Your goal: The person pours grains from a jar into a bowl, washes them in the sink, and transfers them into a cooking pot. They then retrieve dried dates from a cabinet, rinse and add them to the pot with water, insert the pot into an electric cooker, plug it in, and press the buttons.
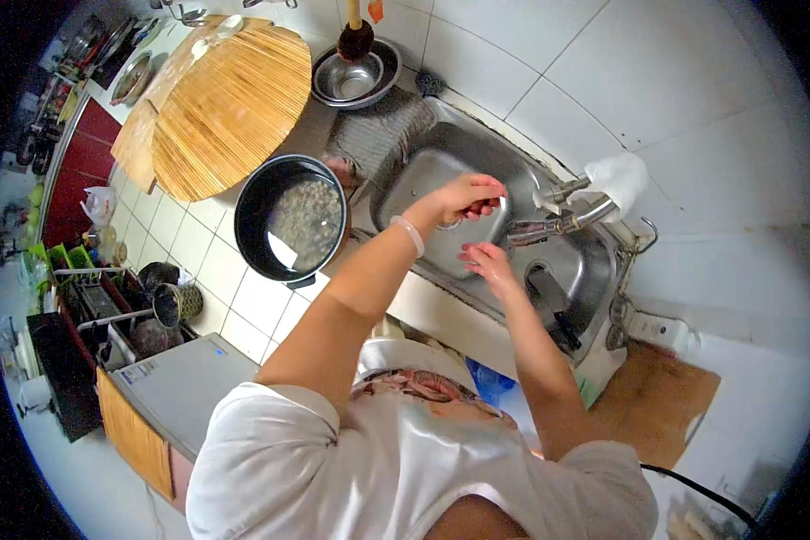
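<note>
My left hand (472, 196), with a pale bracelet on its wrist, is over the steel sink (432, 157). Its fingers are curled together, and whatever they may hold is hidden. Just below it, my right hand (488, 264) has its fingers loosely apart, with nothing visible in them. Both hands are near the faucet (535, 231), which has a white cloth (619, 184) wrapped over it. A cleaver (546, 292) with a black handle lies in the right end of the sink. Left of the sink sits a dark pot (246, 225) of water with small pale pieces in it.
A round slatted bamboo mat (234, 108) lies on the counter beyond the pot. Metal bowls (349, 79) stand against the tiled wall, under a brush (355, 40). A grey ridged cloth or mat (378, 135) lies beside the sink. A brown board (652, 391) is at right.
</note>
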Available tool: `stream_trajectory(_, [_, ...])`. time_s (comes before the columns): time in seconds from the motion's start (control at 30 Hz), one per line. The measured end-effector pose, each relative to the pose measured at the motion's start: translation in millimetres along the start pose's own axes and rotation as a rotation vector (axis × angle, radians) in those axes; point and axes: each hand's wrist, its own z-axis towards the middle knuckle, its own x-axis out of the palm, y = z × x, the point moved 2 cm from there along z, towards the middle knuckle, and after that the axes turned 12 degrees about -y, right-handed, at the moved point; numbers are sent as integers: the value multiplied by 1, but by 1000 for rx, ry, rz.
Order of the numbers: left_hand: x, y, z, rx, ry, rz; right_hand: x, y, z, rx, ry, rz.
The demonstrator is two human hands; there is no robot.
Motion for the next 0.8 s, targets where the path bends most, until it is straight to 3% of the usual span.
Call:
stream_trajectory(0.03, [-11, 26, 4, -1, 4, -2, 5, -1, -1, 8, 1, -62])
stream_trajectory(0.1, [-47, 89, 19, 565, -419, 1425, 12, -5, -2, 10, 8, -130])
stream_trajectory(0.13, [-42, 93, 10, 567, -430, 1418, 13, -9, -1, 25, 2, -158])
stream_trajectory(0.2, [-40, 90, -10, 471, -484, 1125, 18, -9, -2, 36, 16, -195])
stream_trajectory(0.23, [-37, 77, -22, 463, -506, 1122, 19, -10, -7, 40, -7, -182])
stream_trajectory(0.3, [-32, 42, -42, 117, -433, 83, 24, -7, -7, 41, -1, -183])
stream_trajectory(0.37, [-34, -2, -82, 185, -372, -342, 25, -6, -3, 42, 12, -208])
stream_trajectory(0.47, [-56, -62, -169, 399, -588, -393, 42, 3, 7, -28, 16, -198])
stream_trajectory(0.57, [-122, -60, -212, 535, -890, -95, 52, -3, 36, -79, -60, -228])
stream_trajectory(0.63, [-151, -44, -229, 470, -983, -91, 54, -23, 72, -100, -99, -285])
stream_trajectory(0.73, [-177, -18, -239, 409, -1016, -134, 62, -50, 130, -285, -329, -800])
stream_trajectory(0.8, [-183, -8, -246, 369, -967, -166, 71, -52, 156, -251, -369, -926])
